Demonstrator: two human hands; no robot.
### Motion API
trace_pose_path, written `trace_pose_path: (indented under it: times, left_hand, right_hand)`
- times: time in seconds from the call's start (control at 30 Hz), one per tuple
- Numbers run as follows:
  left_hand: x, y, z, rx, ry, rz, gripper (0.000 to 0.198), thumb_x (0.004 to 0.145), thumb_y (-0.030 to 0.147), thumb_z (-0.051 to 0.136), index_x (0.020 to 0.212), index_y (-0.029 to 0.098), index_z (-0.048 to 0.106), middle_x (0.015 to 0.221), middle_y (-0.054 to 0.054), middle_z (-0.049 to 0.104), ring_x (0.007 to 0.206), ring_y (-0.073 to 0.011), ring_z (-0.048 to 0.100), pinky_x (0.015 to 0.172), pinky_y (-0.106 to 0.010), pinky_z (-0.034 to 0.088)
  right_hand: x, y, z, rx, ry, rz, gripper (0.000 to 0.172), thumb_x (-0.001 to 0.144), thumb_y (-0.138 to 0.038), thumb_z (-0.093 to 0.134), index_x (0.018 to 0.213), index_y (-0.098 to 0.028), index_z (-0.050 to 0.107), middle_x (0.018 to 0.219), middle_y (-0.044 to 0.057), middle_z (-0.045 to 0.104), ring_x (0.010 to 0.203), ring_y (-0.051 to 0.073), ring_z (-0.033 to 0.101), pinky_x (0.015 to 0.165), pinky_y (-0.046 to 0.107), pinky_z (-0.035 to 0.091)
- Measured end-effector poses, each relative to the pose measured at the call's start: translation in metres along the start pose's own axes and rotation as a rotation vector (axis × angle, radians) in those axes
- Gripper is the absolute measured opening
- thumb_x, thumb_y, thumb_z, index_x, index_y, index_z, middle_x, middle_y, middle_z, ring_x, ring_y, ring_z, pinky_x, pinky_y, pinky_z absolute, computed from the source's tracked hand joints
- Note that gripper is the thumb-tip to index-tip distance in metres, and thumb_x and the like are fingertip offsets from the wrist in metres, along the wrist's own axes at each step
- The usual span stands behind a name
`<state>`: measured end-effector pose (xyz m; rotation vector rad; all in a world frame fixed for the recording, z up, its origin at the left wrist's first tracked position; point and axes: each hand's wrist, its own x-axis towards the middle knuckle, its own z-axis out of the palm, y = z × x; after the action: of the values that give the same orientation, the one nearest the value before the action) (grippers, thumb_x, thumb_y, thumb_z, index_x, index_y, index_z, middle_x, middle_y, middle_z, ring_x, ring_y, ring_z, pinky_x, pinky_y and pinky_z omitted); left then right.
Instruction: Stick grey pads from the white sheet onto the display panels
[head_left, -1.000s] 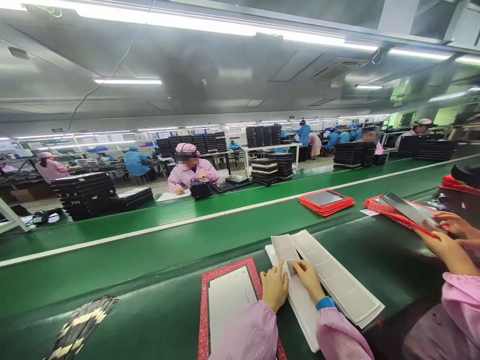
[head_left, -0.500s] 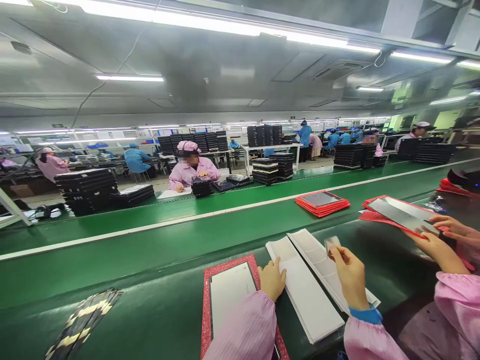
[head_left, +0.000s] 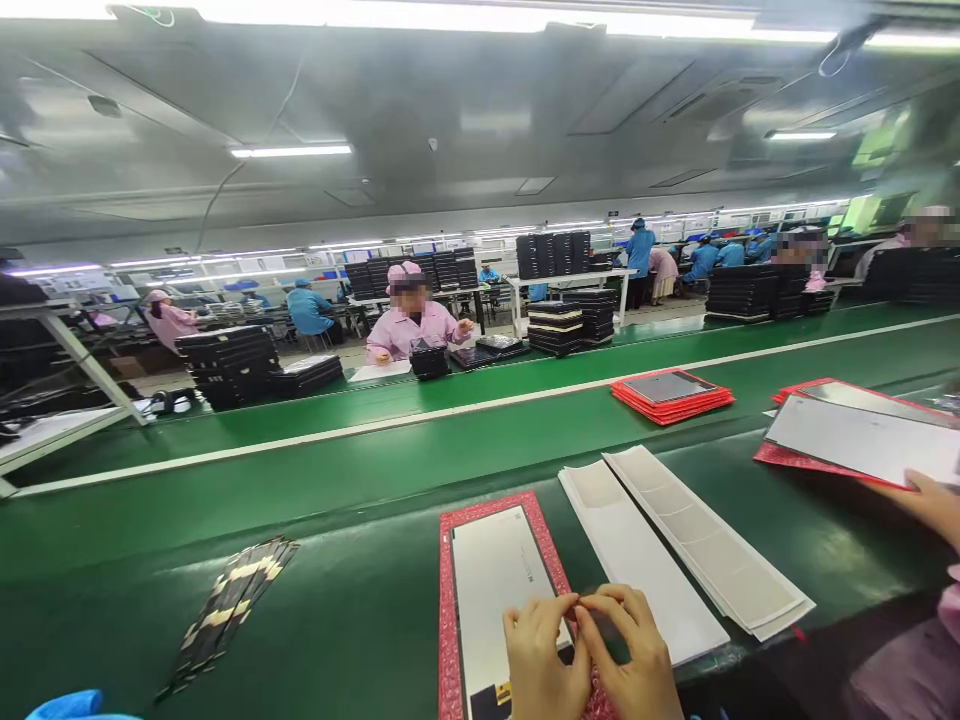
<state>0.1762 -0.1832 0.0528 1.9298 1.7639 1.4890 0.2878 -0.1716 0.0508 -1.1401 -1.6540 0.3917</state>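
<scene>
Panel [head_left: 491,590] partly behind left hand [head_left: 544,655]

The thin rectangular panel with a silvery-white face [head_left: 491,575] has a narrow black border and a black-and-yellow patch at its near end, set off by the pinkish-red bubble-wrap sheet [head_left: 448,600] with its mottled, dotted pattern. The long white paper strip [head_left: 645,570] is plain but for a beige-grey far end, while the long beige-grey paper strip [head_left: 705,535] is divided into blocks by thin pale lines. Black and cream bands alternate across the fanned bundle of slim flat strips [head_left: 229,610] on the dark-green smooth work surface [head_left: 360,600].
</scene>
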Motion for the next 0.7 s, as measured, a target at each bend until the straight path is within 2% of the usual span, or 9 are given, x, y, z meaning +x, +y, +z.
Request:
trace_pose_path:
  times: [0.13, 0.2, 0.27, 0.33, 0.43, 0.57, 0.7]
  left_hand:
    - [-0.002, -0.013, -0.015, 0.029, 0.071, -0.106, 0.017, 0.081, 0.028, 0.050, 0.087, 0.027, 0.066, 0.071, 0.002, 0.069, 0.054, -0.0135, 0.054, 0.065, -0.031, 0.036]
    - [-0.002, -0.016, -0.024, 0.006, 0.106, -0.173, 0.021, 0.081, 0.038, 0.050, 0.083, 0.026, 0.067, 0.070, 0.001, 0.069, 0.053, -0.0135, 0.055, 0.065, -0.030, 0.040]
    - [-0.002, -0.017, -0.031, -0.021, 0.111, -0.215, 0.029, 0.079, 0.048, 0.049, 0.080, 0.025, 0.068, 0.069, 0.000, 0.069, 0.054, -0.0143, 0.056, 0.063, -0.029, 0.044]
    - [-0.003, -0.020, -0.035, -0.038, 0.099, -0.240, 0.035, 0.078, 0.053, 0.047, 0.078, 0.025, 0.068, 0.067, -0.001, 0.069, 0.055, -0.0153, 0.058, 0.063, -0.029, 0.046]
    - [-0.007, -0.027, -0.040, -0.058, 0.094, -0.294, 0.039, 0.076, 0.057, 0.048, 0.076, 0.025, 0.070, 0.066, -0.002, 0.069, 0.060, -0.0176, 0.061, 0.064, -0.029, 0.050]
    - [-0.016, -0.042, -0.041, -0.122, 0.099, -0.397, 0.044, 0.072, 0.062, 0.050, 0.074, 0.024, 0.072, 0.072, -0.003, 0.072, 0.071, -0.0214, 0.066, 0.070, -0.032, 0.054]
    - [-0.026, -0.053, -0.042, -0.121, 0.164, -0.392, 0.046, 0.069, 0.066, 0.050, 0.071, 0.027, 0.073, 0.088, -0.005, 0.072, 0.082, -0.0243, 0.066, 0.074, -0.035, 0.055]
  right_hand:
    - [-0.006, 0.004, 0.007, -0.032, -0.018, 0.043, 0.033, 0.075, -0.049, 0.058, 0.101, -0.030, 0.063, 0.094, 0.005, 0.051, 0.088, 0.021, 0.053, 0.078, 0.038, 0.046]
    - [-0.005, 0.010, 0.010, -0.029, 0.019, 0.132, 0.044, 0.072, -0.050, 0.061, 0.110, -0.028, 0.058, 0.101, 0.006, 0.052, 0.091, 0.022, 0.053, 0.079, 0.038, 0.046]
    - [-0.002, 0.017, 0.012, 0.044, -0.009, 0.263, 0.052, 0.072, -0.047, 0.061, 0.117, -0.024, 0.049, 0.100, 0.006, 0.056, 0.086, 0.021, 0.056, 0.074, 0.035, 0.049]
    - [0.002, 0.023, 0.012, 0.169, -0.113, 0.374, 0.049, 0.075, -0.045, 0.058, 0.116, -0.021, 0.047, 0.089, 0.005, 0.063, 0.078, 0.019, 0.060, 0.071, 0.032, 0.050]
    - [0.006, 0.027, 0.008, 0.302, -0.224, 0.453, 0.040, 0.075, -0.044, 0.058, 0.106, -0.020, 0.051, 0.074, 0.002, 0.067, 0.074, 0.019, 0.063, 0.075, 0.030, 0.049]
    - [0.002, 0.024, 0.000, 0.272, -0.333, 0.458, 0.031, 0.071, -0.041, 0.064, 0.096, -0.022, 0.058, 0.078, 0.002, 0.070, 0.084, 0.020, 0.065, 0.082, 0.029, 0.046]
    - [-0.002, 0.018, -0.004, 0.226, -0.387, 0.421, 0.023, 0.074, -0.037, 0.062, 0.093, -0.025, 0.058, 0.082, 0.000, 0.070, 0.086, 0.019, 0.064, 0.082, 0.028, 0.045]
